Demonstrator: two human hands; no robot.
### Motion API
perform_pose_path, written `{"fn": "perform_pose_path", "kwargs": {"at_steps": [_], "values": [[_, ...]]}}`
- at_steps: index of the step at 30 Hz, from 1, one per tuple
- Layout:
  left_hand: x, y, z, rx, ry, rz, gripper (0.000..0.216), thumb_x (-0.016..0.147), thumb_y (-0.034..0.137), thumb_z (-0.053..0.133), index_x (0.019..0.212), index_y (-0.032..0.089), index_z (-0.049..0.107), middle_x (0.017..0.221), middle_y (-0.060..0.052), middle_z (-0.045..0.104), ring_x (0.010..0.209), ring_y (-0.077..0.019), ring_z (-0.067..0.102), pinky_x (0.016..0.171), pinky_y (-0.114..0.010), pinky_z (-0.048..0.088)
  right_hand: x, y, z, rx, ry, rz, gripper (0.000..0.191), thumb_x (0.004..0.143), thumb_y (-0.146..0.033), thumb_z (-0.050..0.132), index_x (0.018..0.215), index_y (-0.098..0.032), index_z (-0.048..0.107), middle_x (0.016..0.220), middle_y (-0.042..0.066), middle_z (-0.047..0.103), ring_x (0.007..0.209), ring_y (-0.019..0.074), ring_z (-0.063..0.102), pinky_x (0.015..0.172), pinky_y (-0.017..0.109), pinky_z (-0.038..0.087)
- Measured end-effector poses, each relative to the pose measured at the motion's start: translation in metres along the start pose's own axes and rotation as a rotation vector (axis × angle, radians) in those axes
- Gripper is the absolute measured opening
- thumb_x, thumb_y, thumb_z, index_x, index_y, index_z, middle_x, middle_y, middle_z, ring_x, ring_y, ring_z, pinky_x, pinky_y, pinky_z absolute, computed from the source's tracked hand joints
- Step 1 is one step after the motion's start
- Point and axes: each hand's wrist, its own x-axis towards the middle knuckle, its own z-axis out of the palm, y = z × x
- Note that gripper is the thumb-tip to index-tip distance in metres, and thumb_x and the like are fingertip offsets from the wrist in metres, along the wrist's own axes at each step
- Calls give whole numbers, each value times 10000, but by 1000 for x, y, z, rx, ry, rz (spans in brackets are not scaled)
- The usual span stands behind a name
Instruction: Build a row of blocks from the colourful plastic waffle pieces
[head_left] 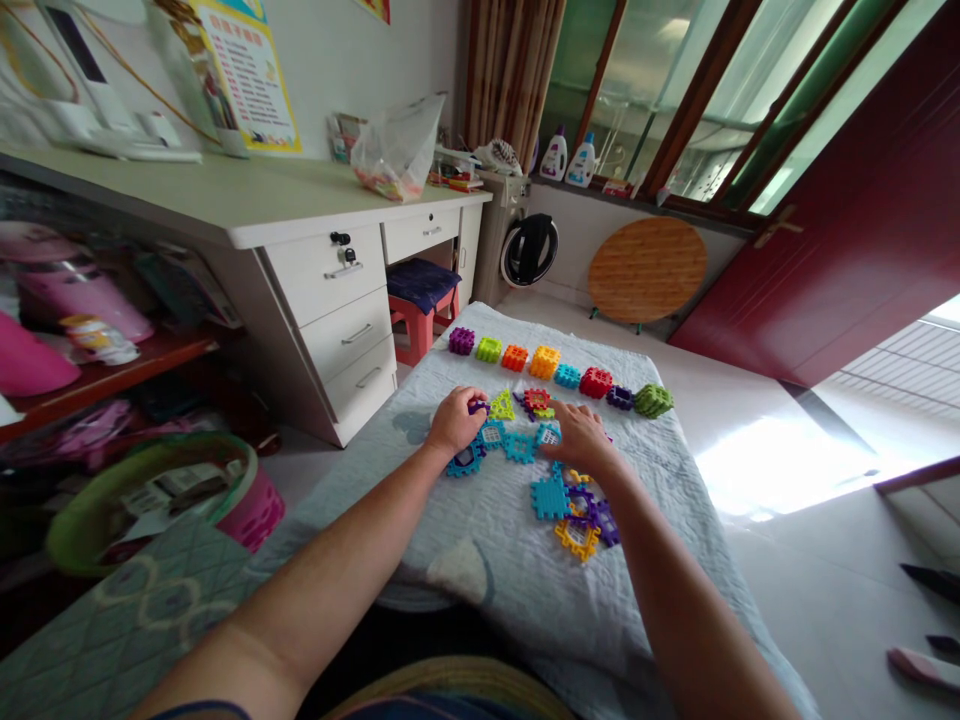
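My left hand is closed, with a small purple interlocking plastic tile at its fingertips. Beside these fingertips lies a lime-green triangular tile. My right hand reaches over loose tiles, fingers stretched out and thumb close to a blue tile. A red tile lies just beyond its fingertips. Between my hands are more blue tiles. Nearer to me, a solid blue square tile lies beside yellow tiles and purple ones; my right forearm partly covers that group.
Several stacks sorted by colour, including an orange stack and a green stack, line the far side of the cloth-covered table. A white desk stands at left, a stool beneath it. A bin sits lower left.
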Motion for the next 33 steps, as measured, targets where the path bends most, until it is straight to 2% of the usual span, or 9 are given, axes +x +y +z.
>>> {"fn": "perform_pose_path", "kwargs": {"at_steps": [5, 10, 14, 19, 25, 33], "values": [[1, 1, 0, -19, -3, -19, 199, 716, 98, 581, 885, 171, 655, 941, -48, 654, 845, -163, 630, 855, -301, 516, 5, -9, -4, -59, -103, -34, 580, 680, -317, 668, 1229, -177, 544, 1028, 126, 672, 990, 324, 553, 795, 381, 363], [1, 0, -1, -13, -10, -8, 192, 716, 101, 586, 877, 182, 654, 923, -38, 653, 843, -165, 630, 849, -305, 517, 7, -7, 0, -52, -82, -71, 608, 648, -315, 688, 1223, -177, 547, 1056, 127, 658, 988, 318, 547, 799, 378, 368], [2, -1, 0, -2, -15, -7, 193, 723, 105, 588, 882, 191, 654, 921, -34, 650, 859, -171, 628, 854, -316, 517, 25, 17, -10, -10, 34, -46, 636, 647, -300, 678, 1254, -193, 522, 1102, 119, 642, 1007, 308, 533, 830, 383, 359], [2, 1, 0, -5, -38, -19, 192, 726, 104, 598, 892, 183, 655, 931, -45, 650, 888, -180, 632, 868, -321, 515, 71, 60, -31, 42, 157, 76, 632, 665, -310, 655, 1255, -154, 491, 1130, 131, 644, 1035, 323, 524, 860, 404, 346], [2, 3, -1, 12, -42, -24, 195, 718, 87, 601, 879, 186, 654, 912, -42, 656, 889, -188, 635, 866, -333, 515, 117, 86, -24, 44, 148, 95, 643, 652, -269, 650, 1261, -165, 472, 1147, 120, 659, 1056, 321, 505, 859, 405, 338], [2, 4, -2, 15, -45, -20, 197, 718, 75, 598, 872, 186, 652, 900, -39, 649, 877, -183, 626, 865, -326, 511, 141, 94, -5, -51, 29, 107, 673, 642, -230, 643, 1286, -148, 462, 1191, 141, 641, 1087, 326, 488, 847, 396, 324]]}}
